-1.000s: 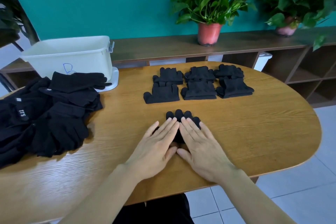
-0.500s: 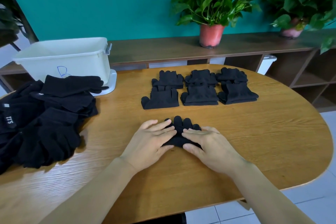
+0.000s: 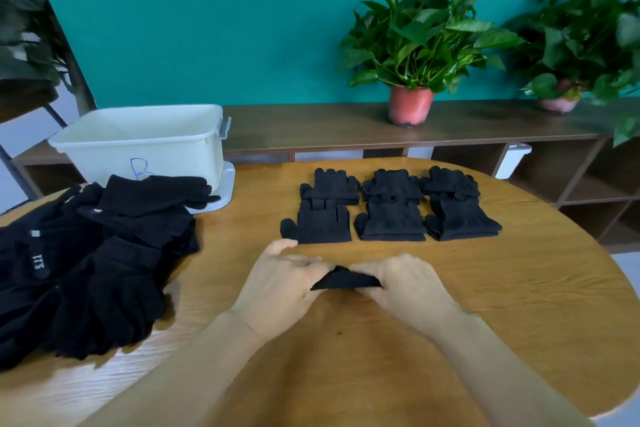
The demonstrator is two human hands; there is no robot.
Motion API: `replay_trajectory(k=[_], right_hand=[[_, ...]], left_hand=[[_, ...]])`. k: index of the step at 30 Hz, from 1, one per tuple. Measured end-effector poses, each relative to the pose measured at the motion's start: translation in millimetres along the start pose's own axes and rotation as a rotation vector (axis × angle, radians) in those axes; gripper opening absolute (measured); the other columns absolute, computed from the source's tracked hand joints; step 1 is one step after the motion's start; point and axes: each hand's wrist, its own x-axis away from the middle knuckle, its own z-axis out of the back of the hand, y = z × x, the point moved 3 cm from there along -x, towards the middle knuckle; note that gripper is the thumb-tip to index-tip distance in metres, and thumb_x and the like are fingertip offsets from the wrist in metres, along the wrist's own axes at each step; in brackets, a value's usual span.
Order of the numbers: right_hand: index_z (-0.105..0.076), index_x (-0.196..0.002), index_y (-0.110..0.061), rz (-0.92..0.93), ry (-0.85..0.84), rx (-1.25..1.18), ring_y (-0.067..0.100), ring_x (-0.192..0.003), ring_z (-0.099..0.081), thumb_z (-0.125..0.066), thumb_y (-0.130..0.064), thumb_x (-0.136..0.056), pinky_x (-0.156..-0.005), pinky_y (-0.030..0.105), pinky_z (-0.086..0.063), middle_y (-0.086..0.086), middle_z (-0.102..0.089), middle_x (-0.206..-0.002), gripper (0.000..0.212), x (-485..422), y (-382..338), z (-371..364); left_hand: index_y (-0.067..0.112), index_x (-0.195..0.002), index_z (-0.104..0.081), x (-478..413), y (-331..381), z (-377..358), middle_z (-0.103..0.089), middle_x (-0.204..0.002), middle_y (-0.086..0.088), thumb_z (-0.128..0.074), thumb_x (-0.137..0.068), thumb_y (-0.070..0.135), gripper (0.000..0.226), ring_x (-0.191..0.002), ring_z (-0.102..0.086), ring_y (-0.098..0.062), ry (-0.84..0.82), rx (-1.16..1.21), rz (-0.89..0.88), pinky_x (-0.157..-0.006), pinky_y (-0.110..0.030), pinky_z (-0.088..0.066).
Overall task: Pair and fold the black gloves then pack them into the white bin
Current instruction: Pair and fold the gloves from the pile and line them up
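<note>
Black knitted glove pair [image 3: 346, 281], partly folded, on the oval wooden table [image 3: 485, 305], gripped at its ends by curled fingers of the left hand [image 3: 280, 288] and right hand [image 3: 408, 288]; white plastic bin [image 3: 145, 146] stands far left.

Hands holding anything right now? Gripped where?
One bundle of black gloves, held between both hands: the left hand grips its left end, the right hand its right end.

We identify an indoor office-type room: a teal wall [image 3: 207, 28], a low wooden shelf unit [image 3: 311, 125] bearing two potted plants [image 3: 415, 45], and an oval wooden worktable [image 3: 519, 305].
</note>
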Motion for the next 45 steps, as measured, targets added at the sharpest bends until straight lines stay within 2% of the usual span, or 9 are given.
replay_trajectory(k=[5, 10, 14, 20, 25, 34, 38, 43, 45], right_hand=[[-0.074, -0.105, -0.037, -0.044, -0.134, -0.144, 0.014, -0.087, -0.062, -0.064, -0.027, -0.093, -0.08, 0.032, -0.051, -0.01, -0.07, -0.091, 0.018, -64, 1, 49], [-0.076, -0.095, -0.028, -0.035, -0.113, -0.202, 0.017, -0.087, -0.064, -0.069, -0.027, -0.09, -0.083, 0.04, -0.054, -0.005, -0.071, -0.089, 0.009, -126, 8, 63], [-0.075, -0.101, -0.028, 0.019, -0.052, -0.157, 0.019, -0.086, -0.064, -0.064, -0.026, -0.093, -0.081, 0.042, -0.055, -0.002, -0.071, -0.09, 0.013, -166, 16, 64], [-0.066, -0.083, -0.012, 0.234, 0.537, 0.238, 0.029, -0.061, -0.057, -0.073, 0.001, -0.064, -0.071, 0.04, -0.052, 0.003, -0.063, -0.067, 0.024, -187, 26, 26], [-0.072, -0.112, -0.004, 0.321, 0.357, 0.412, 0.023, -0.105, -0.069, -0.089, -0.01, -0.05, -0.093, 0.042, -0.054, 0.012, -0.072, -0.111, 0.065, -155, 43, -66], [-0.065, -0.123, 0.001, 0.271, 0.294, 0.411, 0.028, -0.115, -0.064, -0.081, -0.017, -0.064, -0.097, 0.049, -0.049, 0.018, -0.066, -0.123, 0.063, -141, 43, -73], [-0.059, -0.128, 0.004, 0.221, 0.304, 0.424, 0.03, -0.124, -0.058, -0.038, -0.032, -0.083, -0.106, 0.052, -0.04, 0.02, -0.061, -0.131, 0.062, -123, 42, -69], [-0.061, -0.128, 0.002, 0.236, 0.356, 0.392, 0.027, -0.122, -0.059, -0.032, -0.036, -0.089, -0.105, 0.049, -0.031, 0.017, -0.062, -0.129, 0.061, -110, 37, -78], [-0.064, -0.125, -0.001, 0.231, 0.357, 0.39, 0.026, -0.119, -0.062, -0.029, -0.037, -0.091, -0.106, 0.049, -0.042, 0.016, -0.065, -0.126, 0.061, -109, 41, -84]], left_hand=[[0.033, -0.125, -0.064, -50, -36, 32, -0.073, -0.103, 0.01, -0.052, -0.099, 0.042, 0.03, -0.1, -0.063, -0.012, -0.119, 0.054, 0.182, -0.116, -0.026, -0.018], [0.025, -0.079, -0.062, -96, -85, 41, -0.062, -0.07, 0.01, -0.062, -0.095, 0.035, 0.019, -0.076, -0.058, -0.018, -0.115, 0.067, 0.206, -0.101, -0.043, -0.04], [0.025, -0.101, -0.074, -123, -114, 37, -0.072, -0.086, 0.007, -0.059, -0.096, 0.034, 0.018, -0.088, -0.063, -0.017, -0.075, 0.053, 0.187, -0.107, -0.042, -0.036], [0.018, -0.114, -0.073, -121, -128, 2, -0.076, -0.101, -0.002, -0.077, -0.08, 0.01, 0.035, -0.097, -0.072, -0.017, 0.167, -0.138, 0.074, -0.115, -0.04, -0.025], [0.017, -0.115, -0.073, -67, -116, -63, -0.074, -0.11, 0.001, -0.094, -0.051, 0.015, 0.066, -0.101, -0.071, -0.012, -0.081, -0.202, 0.029, -0.107, -0.05, -0.027], [0.01, -0.117, -0.072, -56, -107, -73, -0.072, -0.115, -0.006, -0.091, -0.048, 0.004, 0.072, -0.095, -0.073, -0.013, -0.106, -0.175, 0.047, -0.103, -0.041, -0.033], [0.012, -0.123, -0.068, -56, -97, -79, -0.069, -0.122, -0.004, -0.091, -0.052, 0.009, 0.075, -0.104, -0.069, -0.01, -0.175, -0.163, 0.019, -0.109, -0.04, -0.041], [0.018, -0.157, -0.01, -51, -88, -75, -0.008, -0.162, 0.002, -0.02, -0.089, 0.027, 0.069, -0.15, -0.006, -0.007, -0.275, -0.093, 0.065, -0.118, -0.04, 0.012], [0.018, -0.157, -0.002, -42, -87, -72, 0.0, -0.163, 0.005, -0.007, -0.086, 0.031, 0.072, -0.149, 0.007, -0.006, -0.269, -0.079, 0.061, -0.118, -0.04, 0.013]])
